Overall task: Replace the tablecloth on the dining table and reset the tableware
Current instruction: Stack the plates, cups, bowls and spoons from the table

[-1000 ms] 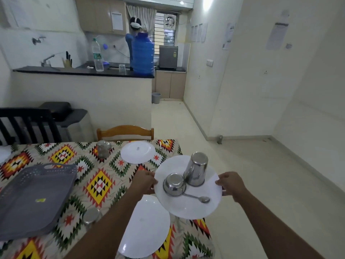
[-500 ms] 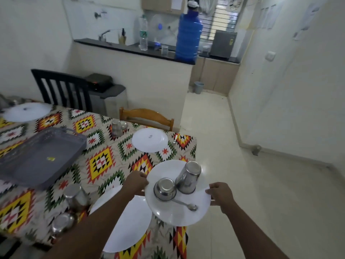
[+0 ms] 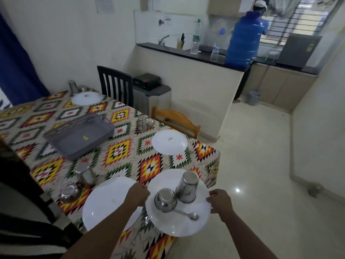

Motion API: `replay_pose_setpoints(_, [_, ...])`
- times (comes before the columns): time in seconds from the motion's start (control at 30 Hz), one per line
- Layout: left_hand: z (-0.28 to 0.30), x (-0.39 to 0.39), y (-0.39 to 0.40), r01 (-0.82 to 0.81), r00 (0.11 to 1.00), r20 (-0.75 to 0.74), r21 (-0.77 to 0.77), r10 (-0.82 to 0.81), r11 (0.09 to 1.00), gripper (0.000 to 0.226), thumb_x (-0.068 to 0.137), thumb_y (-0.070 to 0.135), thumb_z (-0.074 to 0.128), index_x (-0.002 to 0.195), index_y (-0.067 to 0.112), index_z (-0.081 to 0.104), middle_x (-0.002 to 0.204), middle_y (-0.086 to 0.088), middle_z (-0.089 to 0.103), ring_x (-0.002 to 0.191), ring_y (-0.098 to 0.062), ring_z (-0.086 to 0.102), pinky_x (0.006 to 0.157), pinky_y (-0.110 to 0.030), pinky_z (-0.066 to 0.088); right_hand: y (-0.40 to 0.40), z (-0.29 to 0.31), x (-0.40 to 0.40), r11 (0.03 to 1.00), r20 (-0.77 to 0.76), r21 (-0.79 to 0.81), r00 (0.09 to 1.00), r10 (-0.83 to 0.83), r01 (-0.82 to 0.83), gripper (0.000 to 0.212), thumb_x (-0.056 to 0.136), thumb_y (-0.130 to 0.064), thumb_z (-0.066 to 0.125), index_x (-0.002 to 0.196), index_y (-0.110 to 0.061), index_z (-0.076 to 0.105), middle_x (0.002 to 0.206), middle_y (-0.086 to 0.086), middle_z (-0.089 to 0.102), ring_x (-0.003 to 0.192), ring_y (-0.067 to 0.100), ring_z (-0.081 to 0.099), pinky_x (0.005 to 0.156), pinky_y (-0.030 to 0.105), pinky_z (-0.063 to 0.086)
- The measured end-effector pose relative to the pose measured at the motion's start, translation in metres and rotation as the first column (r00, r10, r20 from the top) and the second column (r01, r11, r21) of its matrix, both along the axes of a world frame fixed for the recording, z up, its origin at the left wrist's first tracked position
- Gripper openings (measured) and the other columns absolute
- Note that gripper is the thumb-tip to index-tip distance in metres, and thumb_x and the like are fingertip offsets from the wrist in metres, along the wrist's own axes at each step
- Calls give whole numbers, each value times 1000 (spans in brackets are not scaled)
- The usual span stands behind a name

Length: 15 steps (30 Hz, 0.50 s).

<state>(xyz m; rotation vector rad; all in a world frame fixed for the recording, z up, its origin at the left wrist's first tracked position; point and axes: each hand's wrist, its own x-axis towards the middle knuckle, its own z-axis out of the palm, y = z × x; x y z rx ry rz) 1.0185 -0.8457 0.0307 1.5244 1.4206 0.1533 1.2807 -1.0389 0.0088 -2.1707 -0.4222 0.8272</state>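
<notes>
A person is holding a loaded white plate (image 3: 177, 224) at the lower centre of the frame, the left hand (image 3: 137, 193) gripping its left rim and the right hand (image 3: 218, 200) gripping its right rim. On the plate are lying an upturned steel tumbler (image 3: 187, 186), an upturned steel bowl (image 3: 165, 200) and a spoon (image 3: 187, 214). The plate is hanging over the near right corner of the tabletop, partly above the patterned tablecloth (image 3: 119, 152) and partly above the floor (image 3: 257, 165). Judging by the layout, the task is partway along: a cloth is lying spread, three other white plates (image 3: 104, 202) are sitting at their places, and steel cups (image 3: 85, 173) are standing beside them, while this setting is not yet set down. A grey tray (image 3: 78, 135) is occupying the middle. The neighbouring plate is lying just beside the left hand, leaving little bare cloth at this corner; open floor is lying to the right.
</notes>
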Motion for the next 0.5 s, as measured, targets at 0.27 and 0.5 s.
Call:
replay_pose_setpoints(0.27, [-25, 57, 21, 35, 991, -129, 121, -19, 992, 16, 88, 11, 59, 80, 22, 51, 66, 7, 45, 59, -9, 48, 39, -12, 41, 61, -17, 65, 990, 54, -70, 991, 124, -120, 25, 58, -11, 60, 77, 5, 66, 70, 13, 67, 70, 28, 69, 67, 54, 61])
replay_pose_setpoints(0.5, [-98, 105, 96, -53, 997, 57, 2, 53, 999, 54, 60, 13, 82, 47, 28, 31, 49, 8, 32, 49, -10, 42, 41, -20, 24, 132, -47, 106, 982, -8, -138, 992, 129, -129, 17, 58, -17, 69, 74, -12, 70, 80, 4, 72, 79, 26, 72, 73, 50, 62])
